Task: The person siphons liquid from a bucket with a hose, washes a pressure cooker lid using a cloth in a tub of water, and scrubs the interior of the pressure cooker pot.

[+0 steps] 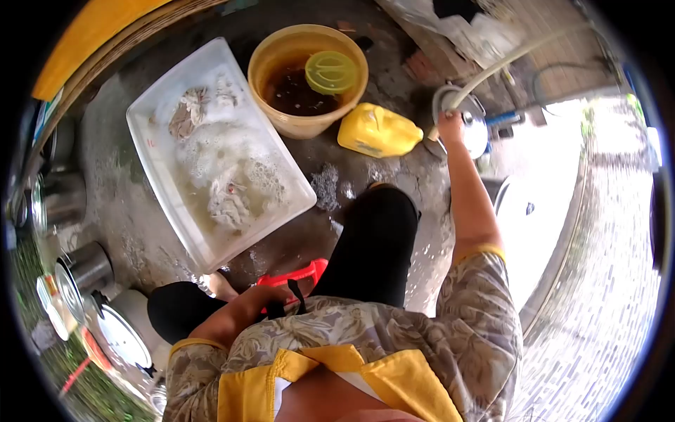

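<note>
My right hand point(451, 128) is stretched out to the right, with its fingers closed around a pale hose point(500, 65) near its end. Beneath that hand is a round metal pot or lid point(477, 133). A yellow plastic jug point(378, 131) lies on its side just left of it. My left hand point(273, 298) is low in front of my body, beside a red plastic object point(309, 273) and a black strap; its fingers are not clearly visible. Ahead of me, a white rectangular tub point(166, 184) holds foamy water and wet cloths point(228, 200).
A tan bucket point(308, 125) contains dark liquid and a floating yellow-green bowl-shaped piece point(330, 73). Several metal pots point(86, 267) line the left side. Wet concrete floor point(116, 211) surrounds the tub. Bricks and boards lie at the back right.
</note>
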Action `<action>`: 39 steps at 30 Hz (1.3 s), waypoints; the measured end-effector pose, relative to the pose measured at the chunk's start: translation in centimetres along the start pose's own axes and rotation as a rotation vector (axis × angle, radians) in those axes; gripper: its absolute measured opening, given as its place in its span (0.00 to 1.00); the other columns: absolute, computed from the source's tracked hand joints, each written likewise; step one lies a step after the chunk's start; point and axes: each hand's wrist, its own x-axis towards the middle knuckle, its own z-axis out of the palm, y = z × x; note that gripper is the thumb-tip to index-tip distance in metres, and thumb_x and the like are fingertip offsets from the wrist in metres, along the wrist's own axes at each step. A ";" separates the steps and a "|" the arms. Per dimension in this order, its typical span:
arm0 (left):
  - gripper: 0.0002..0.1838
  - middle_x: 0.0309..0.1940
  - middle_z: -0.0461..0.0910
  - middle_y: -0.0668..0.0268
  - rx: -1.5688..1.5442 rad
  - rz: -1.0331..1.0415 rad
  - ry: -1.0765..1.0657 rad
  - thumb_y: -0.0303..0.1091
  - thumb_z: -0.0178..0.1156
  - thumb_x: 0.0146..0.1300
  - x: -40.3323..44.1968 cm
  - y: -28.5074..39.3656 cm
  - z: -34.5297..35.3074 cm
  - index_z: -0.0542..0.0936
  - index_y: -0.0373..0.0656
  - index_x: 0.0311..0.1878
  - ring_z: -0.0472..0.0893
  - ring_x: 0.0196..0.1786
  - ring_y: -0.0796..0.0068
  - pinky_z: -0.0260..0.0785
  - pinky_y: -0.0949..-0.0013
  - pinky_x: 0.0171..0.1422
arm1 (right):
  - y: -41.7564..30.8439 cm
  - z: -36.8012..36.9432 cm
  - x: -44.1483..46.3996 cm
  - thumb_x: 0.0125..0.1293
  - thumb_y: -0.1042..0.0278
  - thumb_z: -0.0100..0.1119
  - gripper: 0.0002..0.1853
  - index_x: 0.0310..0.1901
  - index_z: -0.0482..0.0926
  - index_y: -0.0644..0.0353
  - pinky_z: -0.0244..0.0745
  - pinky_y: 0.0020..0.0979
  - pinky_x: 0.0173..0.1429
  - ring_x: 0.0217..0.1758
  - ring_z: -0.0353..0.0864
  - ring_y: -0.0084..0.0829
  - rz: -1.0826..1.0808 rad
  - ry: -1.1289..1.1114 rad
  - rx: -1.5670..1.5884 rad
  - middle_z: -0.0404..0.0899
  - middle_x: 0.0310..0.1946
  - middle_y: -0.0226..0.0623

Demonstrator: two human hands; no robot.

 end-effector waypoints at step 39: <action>0.31 0.49 0.77 0.51 -0.596 -0.122 2.008 0.52 0.59 0.57 -21.5 -14.4 28.8 0.72 0.37 0.56 0.77 0.53 0.58 0.67 0.65 0.58 | -23.3 -3.2 -35.5 0.65 0.75 0.46 0.15 0.53 0.70 0.60 0.72 0.23 0.40 0.34 0.77 0.22 -0.892 -1.057 0.580 0.74 0.42 0.33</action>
